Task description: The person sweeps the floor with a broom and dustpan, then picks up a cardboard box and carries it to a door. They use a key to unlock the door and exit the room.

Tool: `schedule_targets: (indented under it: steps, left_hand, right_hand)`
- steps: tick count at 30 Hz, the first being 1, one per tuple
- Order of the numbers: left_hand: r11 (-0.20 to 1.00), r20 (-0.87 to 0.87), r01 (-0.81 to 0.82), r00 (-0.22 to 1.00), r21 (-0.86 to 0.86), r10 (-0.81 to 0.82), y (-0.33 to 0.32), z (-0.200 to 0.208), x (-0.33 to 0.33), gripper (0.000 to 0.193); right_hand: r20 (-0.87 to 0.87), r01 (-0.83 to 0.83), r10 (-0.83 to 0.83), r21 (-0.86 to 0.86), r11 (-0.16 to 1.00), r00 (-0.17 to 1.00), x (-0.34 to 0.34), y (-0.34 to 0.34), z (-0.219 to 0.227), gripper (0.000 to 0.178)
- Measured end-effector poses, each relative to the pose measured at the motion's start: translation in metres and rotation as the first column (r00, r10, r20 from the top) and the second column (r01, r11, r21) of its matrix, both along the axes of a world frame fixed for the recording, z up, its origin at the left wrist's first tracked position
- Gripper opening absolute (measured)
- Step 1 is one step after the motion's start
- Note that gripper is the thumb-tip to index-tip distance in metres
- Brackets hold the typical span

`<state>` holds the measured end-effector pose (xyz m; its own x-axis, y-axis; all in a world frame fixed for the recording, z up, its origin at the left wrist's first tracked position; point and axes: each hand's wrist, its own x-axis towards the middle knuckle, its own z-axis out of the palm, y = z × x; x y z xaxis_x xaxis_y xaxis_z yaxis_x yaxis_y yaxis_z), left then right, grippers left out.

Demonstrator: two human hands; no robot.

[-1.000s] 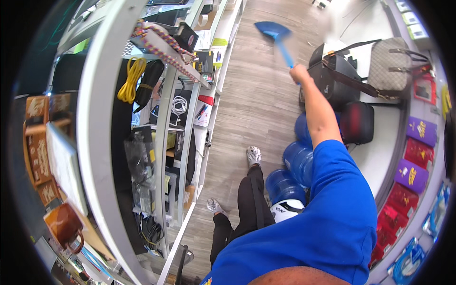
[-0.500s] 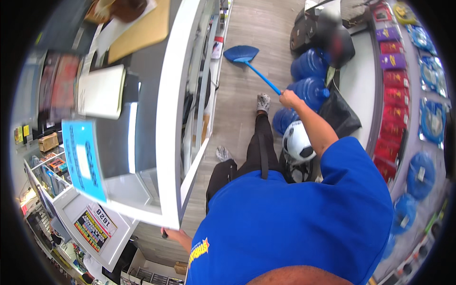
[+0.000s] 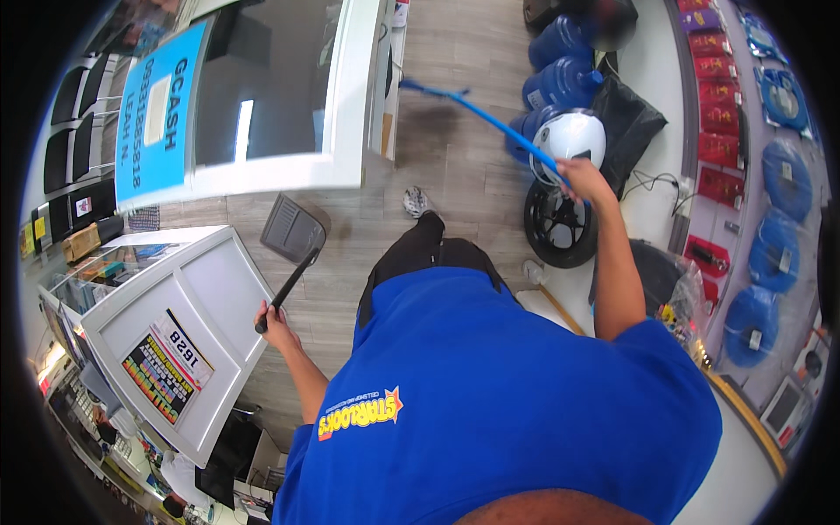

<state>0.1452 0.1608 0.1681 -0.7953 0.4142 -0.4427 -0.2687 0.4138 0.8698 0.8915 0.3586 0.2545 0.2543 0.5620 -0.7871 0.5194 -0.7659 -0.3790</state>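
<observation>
Person's right hand [image 3: 582, 181] clamped around long-handled blue broom [image 3: 503, 129], its head just right of white-framed glass counter [image 3: 348, 105]. Left hand [image 3: 278, 327] closed on black-handled grey plastic dustpan [image 3: 289, 229], beside that counter's near end.

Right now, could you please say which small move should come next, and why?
Perhaps the right hand should bring the broom closer to the dustpan, which the left hand holds by its handle: the two tools are clearly apart.
</observation>
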Motion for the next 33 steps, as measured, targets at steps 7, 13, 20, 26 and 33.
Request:
schedule_targets:
  steps: [7, 13, 20, 26, 33]
  left_hand:
    - [0.895, -0.01, 0.446, 0.895, -0.024, -0.447, -0.012, -0.011, -0.044, 0.022]
    - [0.61, -0.098, 0.78, 0.602, -0.138, -0.792, -0.013, -0.022, -0.057, 0.016]
    - [0.339, -0.065, 0.931, 0.333, -0.132, -0.941, -0.003, -0.071, -0.07, 0.016]
    - [0.206, -0.009, 0.978, 0.205, -0.029, -0.979, 0.003, -0.089, -0.124, 0.016]
    - [0.197, -0.076, 0.969, 0.188, -0.147, -0.979, 0.043, -0.118, -0.142, 0.018]
  right_hand:
    - [0.406, -0.432, 0.375, 0.057, 0.9, 0.834, -0.121, 0.022, -0.153, 0.035]
    - [0.362, -0.504, 0.485, -0.046, 0.862, 0.796, -0.172, -0.183, -0.169, 0.037]
    - [-0.213, 0.307, -0.31, -0.048, 0.951, 0.927, -0.273, -0.348, -0.035, 0.05]
    - [0.079, 0.384, -0.386, 0.041, 0.922, 0.919, -0.306, -0.369, -0.021, 0.036]
    - [0.166, 0.136, -0.09, -0.292, 0.947, 0.982, -0.507, -0.324, -0.109, 0.027]
